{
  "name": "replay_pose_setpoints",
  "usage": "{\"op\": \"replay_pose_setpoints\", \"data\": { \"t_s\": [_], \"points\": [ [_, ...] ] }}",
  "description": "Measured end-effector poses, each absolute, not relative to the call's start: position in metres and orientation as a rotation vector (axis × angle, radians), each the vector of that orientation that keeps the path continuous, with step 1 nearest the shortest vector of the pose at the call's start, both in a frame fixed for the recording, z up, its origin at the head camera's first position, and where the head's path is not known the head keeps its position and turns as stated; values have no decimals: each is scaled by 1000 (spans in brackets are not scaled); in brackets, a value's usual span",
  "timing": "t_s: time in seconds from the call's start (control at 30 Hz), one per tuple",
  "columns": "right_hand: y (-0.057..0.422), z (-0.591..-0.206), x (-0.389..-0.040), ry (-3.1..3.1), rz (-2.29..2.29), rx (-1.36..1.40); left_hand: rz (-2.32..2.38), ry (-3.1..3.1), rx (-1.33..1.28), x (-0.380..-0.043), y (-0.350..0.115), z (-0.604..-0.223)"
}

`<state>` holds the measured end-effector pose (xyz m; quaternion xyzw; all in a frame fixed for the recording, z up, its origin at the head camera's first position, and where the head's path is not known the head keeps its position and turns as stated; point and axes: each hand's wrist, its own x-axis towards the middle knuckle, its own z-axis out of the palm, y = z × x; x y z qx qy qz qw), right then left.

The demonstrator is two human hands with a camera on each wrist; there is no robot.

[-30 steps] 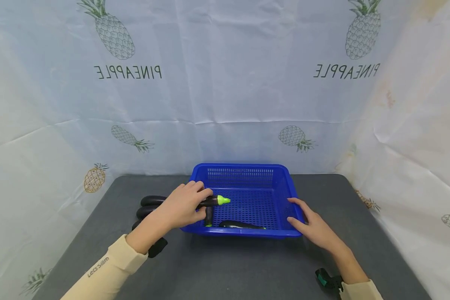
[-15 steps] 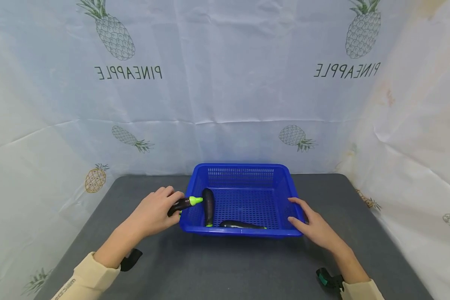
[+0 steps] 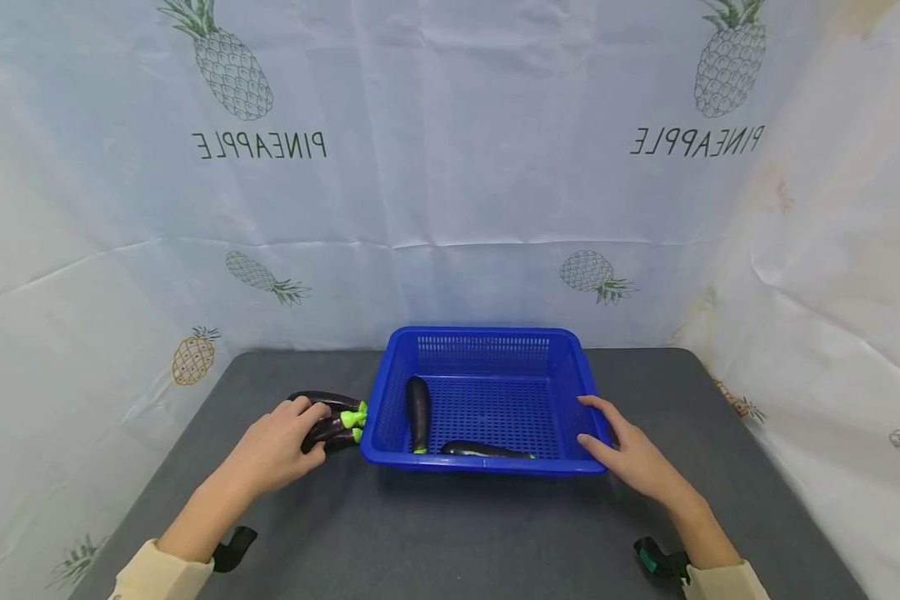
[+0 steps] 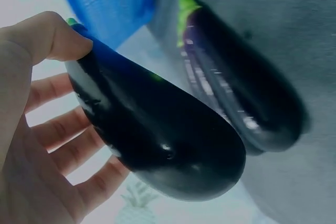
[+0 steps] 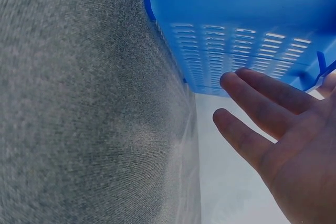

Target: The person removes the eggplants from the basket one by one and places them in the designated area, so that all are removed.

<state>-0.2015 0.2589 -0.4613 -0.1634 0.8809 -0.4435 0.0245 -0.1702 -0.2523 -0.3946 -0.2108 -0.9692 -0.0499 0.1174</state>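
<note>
As I follow along on the remote feeds, the person's left hand [image 3: 277, 450] is gripping a glossy, dark purple eggplant with a bright green cap [image 4: 157, 129], thumb across its narrower end. The right hand [image 3: 632, 454], fingers fairly straight, rests at the right rim of a blue, rectangular, perforated plastic basket [image 3: 487, 467], as it did a second ago.

What has changed is the held eggplant: it was above the basket's left side and has travelled left past the rim, so I judge it is now with the ones outside. It sits over the dark grey table [image 3: 487, 533], beside at least two similar eggplants [image 3: 330, 399]; whether it touches them I cannot tell. Its cap points right, toward the basket; its long axis runs roughly sideways, blunt end angled toward the person.

Inside the basket, one dark eggplant [image 3: 417, 412] lies front-to-back, another [image 3: 483, 450] along the near wall. Beyond hangs a pale, pineapple-printed cloth [image 3: 480, 167].
</note>
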Motion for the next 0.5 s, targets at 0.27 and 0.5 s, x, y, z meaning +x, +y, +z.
{"op": "replay_pose_setpoints", "data": {
  "t_s": [0.27, 0.5],
  "points": [
    [259, -463, -202, 2750, -1352, -511, -89, -2956, -547, -173, -262, -423],
    [259, -462, -202, 2745, -1347, -513, -71, -3036, -494, -174, -265, -441]
  ]
}}
